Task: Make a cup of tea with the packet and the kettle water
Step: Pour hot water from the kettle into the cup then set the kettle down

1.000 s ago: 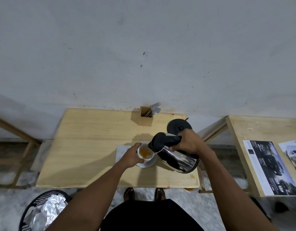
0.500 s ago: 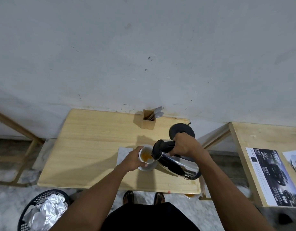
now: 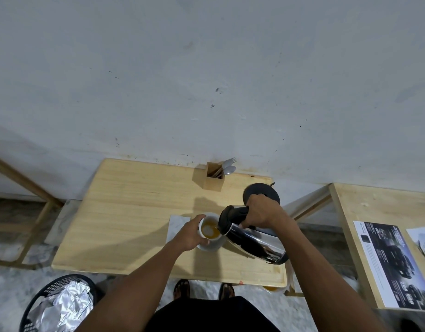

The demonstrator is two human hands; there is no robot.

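Note:
A white cup (image 3: 209, 229) stands on a white saucer (image 3: 212, 246) near the front of the wooden table (image 3: 134, 212). Orange-brown liquid fills the cup, with a pale patch in it. My left hand (image 3: 191, 233) wraps the cup's left side. My right hand (image 3: 261, 212) grips the black handle of the steel kettle (image 3: 252, 240), which is tipped steeply with its spout at the cup's right rim. No packet is visible.
The kettle's black base (image 3: 263, 191) sits behind my right hand. A wooden holder (image 3: 212, 178) with a fork and spoon stands by the wall. A white napkin (image 3: 176, 227) lies left of the saucer. A black bin (image 3: 55, 305) holds foil. Brochures (image 3: 388, 262) lie on the right table.
The kettle has tipped further toward the cup and the liquid level has risen. Both hands keep their hold. The camera has moved closer and tilted slightly.

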